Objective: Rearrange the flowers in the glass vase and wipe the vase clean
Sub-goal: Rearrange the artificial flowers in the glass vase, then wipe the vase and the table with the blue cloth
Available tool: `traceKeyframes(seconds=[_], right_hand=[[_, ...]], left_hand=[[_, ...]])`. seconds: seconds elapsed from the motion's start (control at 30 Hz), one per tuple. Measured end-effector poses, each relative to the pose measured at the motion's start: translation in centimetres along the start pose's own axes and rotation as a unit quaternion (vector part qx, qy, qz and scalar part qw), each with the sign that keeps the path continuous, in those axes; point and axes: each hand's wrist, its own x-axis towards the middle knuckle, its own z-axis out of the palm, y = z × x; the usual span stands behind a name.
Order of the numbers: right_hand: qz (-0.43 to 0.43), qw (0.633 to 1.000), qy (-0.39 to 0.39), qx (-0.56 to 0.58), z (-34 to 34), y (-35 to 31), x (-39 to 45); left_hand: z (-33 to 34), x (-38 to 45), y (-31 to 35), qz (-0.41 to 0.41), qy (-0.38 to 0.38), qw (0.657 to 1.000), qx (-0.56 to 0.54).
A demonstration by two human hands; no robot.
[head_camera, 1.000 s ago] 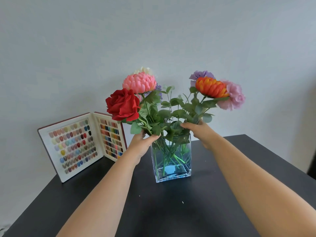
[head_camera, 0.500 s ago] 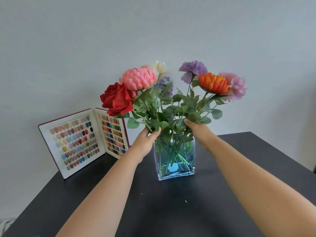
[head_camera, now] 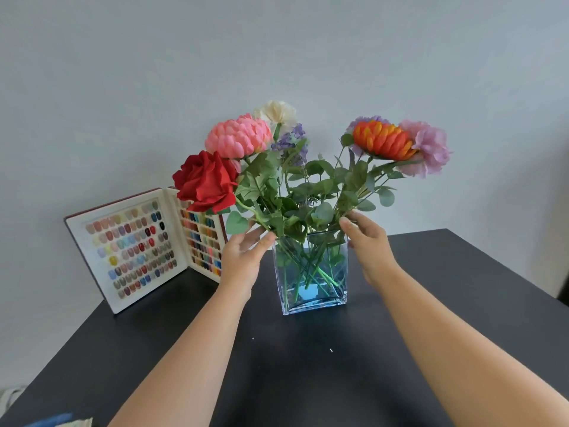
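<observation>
A square glass vase (head_camera: 338, 274) with water stands on the black table (head_camera: 295, 359). It holds a bunch of flowers: a red rose (head_camera: 205, 180), a pink bloom (head_camera: 237, 137), a cream one (head_camera: 275, 111), an orange one (head_camera: 381, 142) and a lilac one (head_camera: 428, 147), with green stems and leaves (head_camera: 303, 192). My left hand (head_camera: 243, 257) is at the vase's left rim, its fingers almost straight and touching the rose's stem. My right hand (head_camera: 368, 245) is at the right rim, with relaxed fingertips against the leaves.
An open book of coloured nail samples (head_camera: 138, 248) stands against the wall at the back left of the table. A bit of blue and pale cloth (head_camera: 61, 422) shows at the bottom left corner. The table's right edge runs close behind my right arm.
Both hands have loosened their grip on the stems and now lie open beside the vase's rim. The right cluster of flowers has tilted further right, and the purple one sits lower behind the orange.
</observation>
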Motion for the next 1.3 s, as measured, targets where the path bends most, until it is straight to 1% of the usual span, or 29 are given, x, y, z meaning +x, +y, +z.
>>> traceKeyframes(seconds=[0.1, 0.2, 0.27, 0.33, 0.4, 0.47, 0.5, 0.57, 0.63, 0.7, 0.83, 0.97, 1.07, 1.2, 1.27, 1.3], right_hand=[[-0.020, 1.000, 0.001, 0.004, 0.5, 0.0, 0.1], [-0.021, 1.000, 0.019, 0.011, 0.8, 0.0, -0.2], [-0.019, 0.999, 0.041, 0.011, 0.9, 0.0, -0.9], [-0.027, 0.996, 0.080, 0.027, 1.0, 0.0, -2.1], [-0.065, 0.989, 0.132, 0.031, 1.4, -0.4, -4.1], [-0.123, 0.978, 0.171, -0.007, 2.2, -0.6, -6.2], [-0.151, 0.972, 0.174, -0.039, 2.7, -0.6, -7.3], [-0.203, 0.965, 0.137, -0.096, 4.1, -0.4, -9.3], [-0.241, 0.960, 0.071, -0.124, 5.7, -0.1, -11.2], [-0.261, 0.955, -0.003, -0.142, 7.7, 0.2, -13.0], [-0.274, 0.942, -0.124, -0.147, 12.5, 1.1, -16.2], [-0.264, 0.928, -0.224, -0.138, 17.2, 2.0, -19.4], [-0.258, 0.906, -0.297, -0.159, 20.6, 2.5, -22.1], [-0.275, 0.870, -0.369, -0.178, 24.0, 3.3, -25.4], [-0.267, 0.851, -0.414, -0.185, 25.4, 3.7, -27.1], [-0.261, 0.839, -0.436, -0.194, 26.1, 4.0, -27.9]], left_hand=[[0.7, 0.2, 0.3, 0.023, -0.005, 0.999, 0.026], [1.6, 0.1, 0.5, 0.036, 0.015, 0.999, 0.034], [1.8, -0.2, 0.4, 0.031, 0.026, 0.999, 0.028], [1.4, -0.7, 0.2, 0.020, 0.027, 0.999, 0.021], [0.3, -1.5, 0.2, 0.013, 0.021, 0.999, 0.026], [-1.8, -2.6, 0.6, 0.023, 0.007, 0.999, 0.040], [-3.1, -3.2, 0.9, 0.031, 0.004, 0.998, 0.054], [-6.3, -4.6, 1.5, 0.045, 0.008, 0.994, 0.096], [-10.0, -6.1, 2.1, 0.041, 0.018, 0.990, 0.137], [-13.8, -8.1, 2.7, 0.025, 0.034, 0.981, 0.189], [-19.9, -12.4, 3.8, -0.002, 0.065, 0.961, 0.270], [-23.9, -16.7, 4.2, -0.026, 0.094, 0.942, 0.322], [-26.6, -19.7, 4.2, -0.038, 0.107, 0.913, 0.392], [-29.7, -22.5, 3.9, -0.029, 0.106, 0.860, 0.498], [-31.0, -23.6, 3.7, -0.033, 0.109, 0.837, 0.536], [-31.5, -24.1, 3.7, -0.033, 0.109, 0.830, 0.545]])
